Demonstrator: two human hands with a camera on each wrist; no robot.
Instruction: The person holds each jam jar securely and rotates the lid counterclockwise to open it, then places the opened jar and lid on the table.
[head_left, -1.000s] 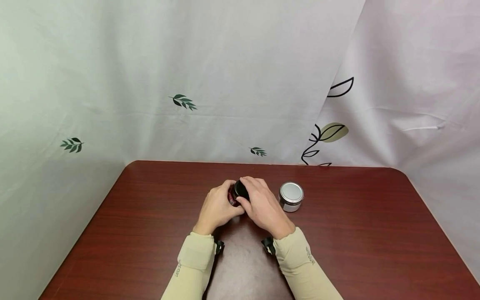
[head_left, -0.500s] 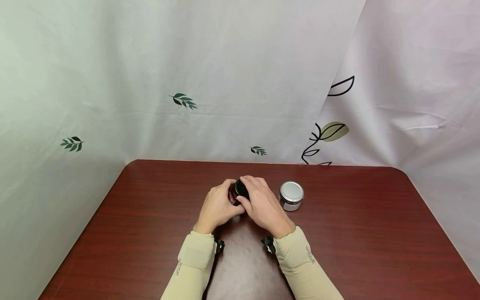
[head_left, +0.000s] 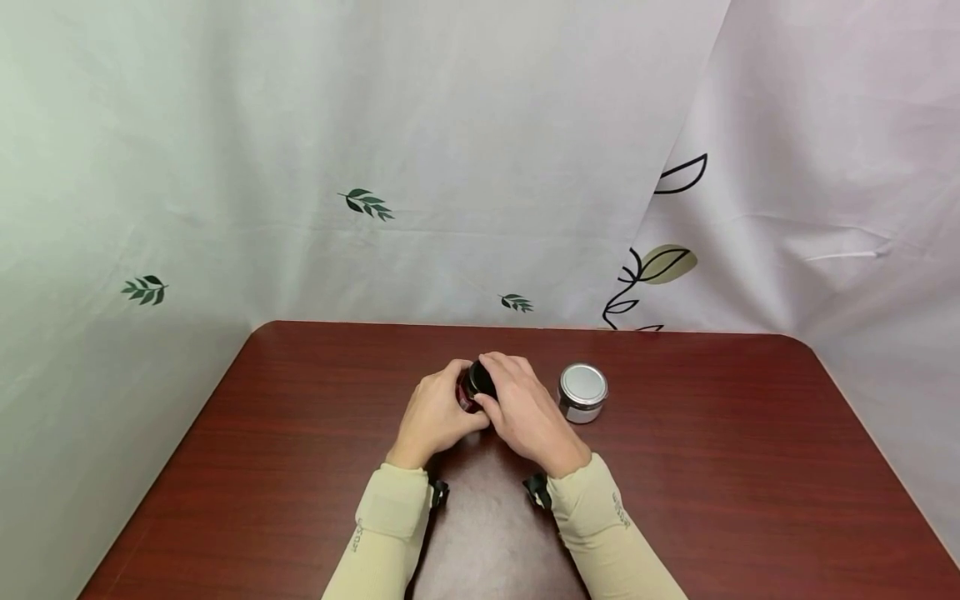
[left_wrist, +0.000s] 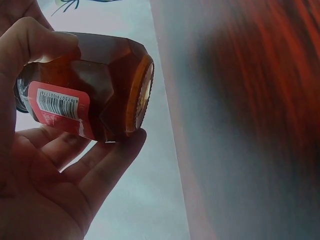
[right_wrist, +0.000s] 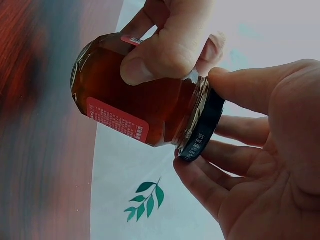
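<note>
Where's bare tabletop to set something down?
Bare tabletop lies left of the left hand and right of the silver-lidded jar. Crowded: mid-table, where that hand and the right hand hold the black-lidded glass jar.

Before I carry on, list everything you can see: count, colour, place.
Faceted glass jar with red labels: 1, amber, tilted in the left hand
Round lid with pale print: 1, black, at that jar's mouth
Short round jar with flat lid: 1, silver top, pale label, on the table, right of the hands
Wood-grain table: 1, red-brown, under everything
Fabric sheets: at least 2, white, behind the table
Leaf sprig prints: 3 in the head view, dark green, on the fabric
Line-drawn plant print: 1, black and olive, fabric's right side
Sleeves: 2, cream, on the forearms
Left hand: 1, bare, gripping the amber jar
Right hand: 1, bare, gripping the black lid
</note>
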